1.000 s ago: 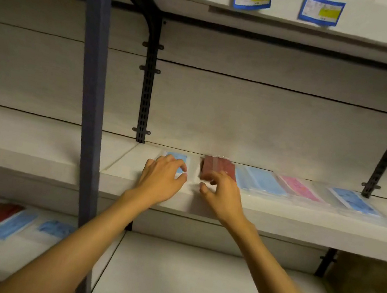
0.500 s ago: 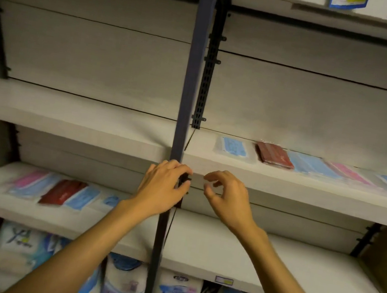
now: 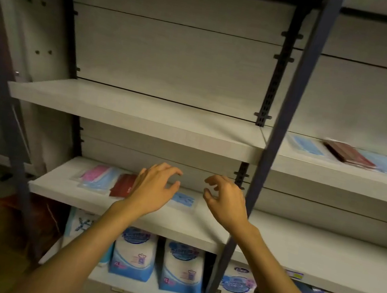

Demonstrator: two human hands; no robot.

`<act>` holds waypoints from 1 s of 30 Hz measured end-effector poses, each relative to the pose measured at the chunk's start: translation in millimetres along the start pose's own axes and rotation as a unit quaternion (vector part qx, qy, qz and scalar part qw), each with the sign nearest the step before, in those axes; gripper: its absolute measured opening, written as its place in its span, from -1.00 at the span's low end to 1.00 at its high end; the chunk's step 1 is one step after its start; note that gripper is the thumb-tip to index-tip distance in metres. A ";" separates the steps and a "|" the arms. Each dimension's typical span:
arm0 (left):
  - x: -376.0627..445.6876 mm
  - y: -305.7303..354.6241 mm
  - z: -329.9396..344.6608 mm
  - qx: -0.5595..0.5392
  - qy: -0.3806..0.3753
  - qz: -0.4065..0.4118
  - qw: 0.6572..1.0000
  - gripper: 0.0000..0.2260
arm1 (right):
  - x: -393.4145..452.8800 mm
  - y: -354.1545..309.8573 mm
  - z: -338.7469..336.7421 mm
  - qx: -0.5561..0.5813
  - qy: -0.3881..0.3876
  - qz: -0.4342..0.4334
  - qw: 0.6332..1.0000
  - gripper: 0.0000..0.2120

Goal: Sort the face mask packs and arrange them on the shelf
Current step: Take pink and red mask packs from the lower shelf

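On the lower left shelf [image 3: 56, 186] lie several face mask packs: a pink pack [image 3: 94, 172], a light blue pack [image 3: 103, 181], a dark red pack [image 3: 123, 185] and a small blue pack [image 3: 183, 199]. My left hand [image 3: 154, 187] hovers over them, fingers spread, holding nothing, and hides part of the row. My right hand [image 3: 225, 199] floats just right of the small blue pack, fingers curled apart and empty. On the upper right shelf [image 3: 337, 175] lie a blue pack [image 3: 302, 144], a dark red pack [image 3: 349, 153] and a light blue pack [image 3: 386, 163].
A blue-grey upright post [image 3: 273, 145] stands between the two shelf bays, just right of my right hand. The upper left shelf [image 3: 136, 110] is bare. Blue and white bagged goods [image 3: 134, 254] stand on the bottom shelf. Clutter lies on the floor at the left.
My view has swung left and down. Both hands have left the upper right shelf and its packs and dropped to the lower left shelf, still empty.
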State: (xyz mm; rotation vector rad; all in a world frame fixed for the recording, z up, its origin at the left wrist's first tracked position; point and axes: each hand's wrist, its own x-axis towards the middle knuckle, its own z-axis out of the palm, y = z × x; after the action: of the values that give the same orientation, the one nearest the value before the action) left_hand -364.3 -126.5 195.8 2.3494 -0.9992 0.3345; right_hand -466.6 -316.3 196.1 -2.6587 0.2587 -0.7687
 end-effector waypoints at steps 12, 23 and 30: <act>14.7 -188.6 -29.1 -0.012 0.025 -0.072 0.997 -0.78 | 70.1 -81.5 139.0 -0.012 -0.051 -0.002 0.999 -0.71; 32.4 -350.6 -40.1 0.009 -0.020 -0.165 0.986 -0.84 | 136.6 -134.2 235.8 -0.009 -0.088 0.040 0.995 -0.66; 39.3 -441.3 -20.1 0.023 -0.049 -0.235 0.971 -0.87 | 144.5 -149.8 293.4 -0.057 -0.158 0.047 0.985 -0.59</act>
State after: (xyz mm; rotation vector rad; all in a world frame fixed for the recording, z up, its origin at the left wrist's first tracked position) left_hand -18.4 112.1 53.8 2.5715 -0.4515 0.0587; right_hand -175.0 -133.0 92.5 -2.8019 0.3479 -0.3034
